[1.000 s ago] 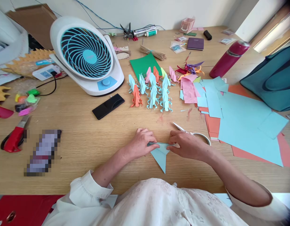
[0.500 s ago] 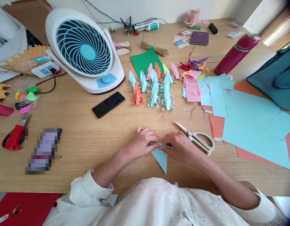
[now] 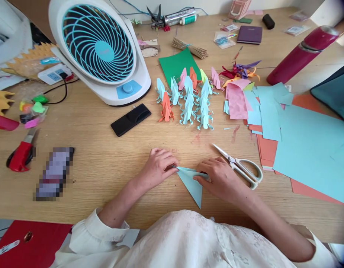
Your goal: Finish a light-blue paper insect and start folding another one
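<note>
Between my hands is a light blue sheet of paper (image 3: 192,183), folded, with a pointed corner hanging toward me. My left hand (image 3: 160,165) pinches its left end between thumb and fingers. At the right end, my right hand (image 3: 219,175) grips the paper, thumb on the near side and fingers behind. White-handled scissors (image 3: 240,165) lie open just beyond my right hand. Farther back stand several folded paper figures with curled legs, mostly light blue, among them an orange paper figure (image 3: 166,108).
Stacked light blue sheets (image 3: 311,145) and orange sheets lie at the right. A white fan (image 3: 105,52), a black phone (image 3: 131,120), a green sheet (image 3: 179,65) and a maroon flask (image 3: 302,56) stand or lie farther back. Red-handled scissors (image 3: 21,155) are at the left.
My left hand has slid left to the paper's end, and the hands are farther apart. More of the folded upper edge shows. The whole view has shifted slightly.
</note>
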`<state>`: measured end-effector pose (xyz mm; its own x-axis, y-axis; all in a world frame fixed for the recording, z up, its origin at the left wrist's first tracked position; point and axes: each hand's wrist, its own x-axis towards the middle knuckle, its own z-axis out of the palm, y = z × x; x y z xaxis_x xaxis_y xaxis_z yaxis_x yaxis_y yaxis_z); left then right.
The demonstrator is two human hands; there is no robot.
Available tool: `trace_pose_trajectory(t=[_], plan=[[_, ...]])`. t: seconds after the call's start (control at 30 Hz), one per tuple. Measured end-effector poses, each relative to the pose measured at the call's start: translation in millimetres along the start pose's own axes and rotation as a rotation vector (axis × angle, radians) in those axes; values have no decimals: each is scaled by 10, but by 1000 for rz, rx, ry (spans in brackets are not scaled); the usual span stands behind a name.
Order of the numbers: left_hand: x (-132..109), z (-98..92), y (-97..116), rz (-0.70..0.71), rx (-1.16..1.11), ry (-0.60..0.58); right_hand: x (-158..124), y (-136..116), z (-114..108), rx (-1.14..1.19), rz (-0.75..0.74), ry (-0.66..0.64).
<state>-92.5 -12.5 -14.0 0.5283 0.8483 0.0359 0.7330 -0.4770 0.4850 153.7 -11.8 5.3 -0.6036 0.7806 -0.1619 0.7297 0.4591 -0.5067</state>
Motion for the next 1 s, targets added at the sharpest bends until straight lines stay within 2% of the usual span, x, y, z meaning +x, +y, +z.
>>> trace_pose_trajectory(t=[0.37,0.77,1.0], plan=[[-68,-22,-91,33,-60,16,-41,-102,76,15,-54,30],[-47,-2,-139,-22,-165,17,-32,-91,130,18,-10,103],[-51,34,-161,-17,-145,25,-57,-53,188,36,21,155]])
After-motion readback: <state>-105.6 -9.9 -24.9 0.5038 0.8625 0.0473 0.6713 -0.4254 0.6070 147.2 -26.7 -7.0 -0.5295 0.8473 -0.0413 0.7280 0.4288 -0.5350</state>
